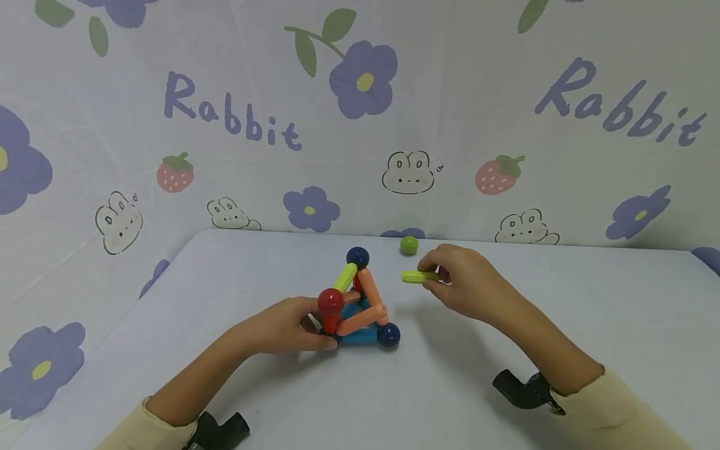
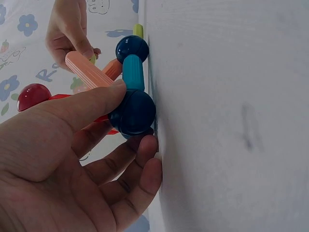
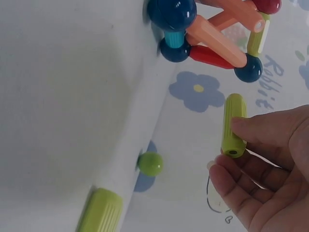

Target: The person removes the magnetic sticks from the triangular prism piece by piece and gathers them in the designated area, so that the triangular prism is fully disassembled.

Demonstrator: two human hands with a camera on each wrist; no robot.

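Observation:
A frame of toy building sticks and balls [image 1: 357, 324] stands on the table, with blue, red and orange sticks and one yellow-green stick. My left hand [image 1: 289, 326] grips its near left corner; the thumb lies on a dark blue ball [image 2: 134, 112] there. At the top are a red ball [image 1: 330, 301] and a dark blue ball [image 1: 357, 257]. To the right of the frame, my right hand [image 1: 469, 281] pinches a yellow-green ribbed stick [image 3: 234, 124] between thumb and fingers, held in the air. Its free end points left, toward the frame and apart from it.
A green ball [image 1: 409, 245] lies near the table's back edge. Another yellow-green stick [image 3: 101, 212] is on the table in the right wrist view. Behind the white table [image 1: 590, 312] hangs a printed cloth [image 1: 450, 112].

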